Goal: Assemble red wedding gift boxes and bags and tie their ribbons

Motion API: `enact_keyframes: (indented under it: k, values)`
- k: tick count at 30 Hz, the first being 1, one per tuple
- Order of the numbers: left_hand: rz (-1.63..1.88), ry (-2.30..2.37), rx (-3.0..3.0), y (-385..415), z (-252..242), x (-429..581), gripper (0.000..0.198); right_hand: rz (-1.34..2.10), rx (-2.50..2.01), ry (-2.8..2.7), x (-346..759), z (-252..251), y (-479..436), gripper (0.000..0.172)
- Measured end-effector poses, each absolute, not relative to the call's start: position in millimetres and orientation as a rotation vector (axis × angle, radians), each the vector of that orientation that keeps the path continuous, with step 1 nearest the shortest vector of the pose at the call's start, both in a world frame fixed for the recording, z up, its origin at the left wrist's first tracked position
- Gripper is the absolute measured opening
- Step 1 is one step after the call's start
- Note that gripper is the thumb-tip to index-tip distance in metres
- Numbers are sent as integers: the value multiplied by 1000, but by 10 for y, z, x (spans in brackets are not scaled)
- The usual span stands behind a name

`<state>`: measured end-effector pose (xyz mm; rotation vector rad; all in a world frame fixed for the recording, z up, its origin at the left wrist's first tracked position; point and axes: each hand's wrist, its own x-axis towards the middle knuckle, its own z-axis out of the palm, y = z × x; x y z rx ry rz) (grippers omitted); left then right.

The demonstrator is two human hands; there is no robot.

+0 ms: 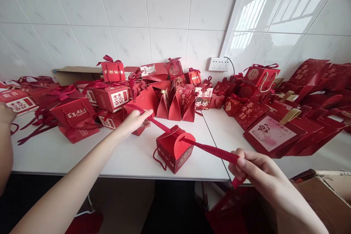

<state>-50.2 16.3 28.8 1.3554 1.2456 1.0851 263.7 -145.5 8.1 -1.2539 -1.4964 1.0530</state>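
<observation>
A small red gift box [173, 150] with gold print and a cord handle stands near the front edge of the white table [131, 155]. A red ribbon [208, 149] runs through the slots in its top flaps and is stretched out to both sides. My left hand [134, 120] pinches the ribbon's far left end, above the table and behind the box. My right hand [256, 170] grips the ribbon's right end, in front of the table edge, closer to me.
Many red gift boxes [112, 97] and bags [181, 104] with ribbons are piled along the tiled wall. Flat red packs [270, 133] lie on the right. A wall socket [218, 64] sits behind. Another person's arm [5, 142] shows at the left edge. A cardboard box [326, 197] stands lower right.
</observation>
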Motion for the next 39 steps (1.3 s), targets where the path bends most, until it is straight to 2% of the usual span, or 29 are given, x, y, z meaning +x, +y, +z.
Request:
enact_keyframes:
  k: [5, 10, 13, 16, 18, 20, 22, 25, 29, 36, 39]
  values:
    - [1221, 1047, 1242, 156, 402, -390, 34, 1148, -879, -1204, 2539, 14, -1379, 38]
    - [1275, 841, 1150, 196, 560, -272, 22, 1195, -601, -1124, 2352, 150, -1147, 31]
    - [1280, 683, 1058, 192, 663, -183, 20, 1138, -617, -1133, 2235, 249, -985, 35]
    - [1250, 573, 1052, 165, 743, -101, 31, 1046, -713, -1198, 2113, 341, -836, 46]
    - [1219, 519, 1077, 149, 767, -65, 32, 1003, -696, -1223, 2021, 403, -742, 39]
    - [1216, 479, 1099, 140, 767, -49, 25, 1003, -626, -1198, 1928, 458, -650, 27]
    - [1231, 462, 1119, 127, 750, -53, 17, 1020, -570, -1149, 1857, 506, -558, 23]
    - [1248, 461, 1143, 78, 721, -93, 15, 1043, -514, -1113, 1829, 576, -426, 27]
    - [1228, 468, 1175, -50, 715, -176, 15, 1069, -492, -1063, 1883, 690, -267, 41]
    - [1220, 476, 1303, -121, 729, -150, 24, 1169, -554, -1239, 1802, 754, -145, 28]
    - [1281, 505, 1310, -94, 737, -65, 30, 1158, -612, -1299, 1749, 741, -166, 34]
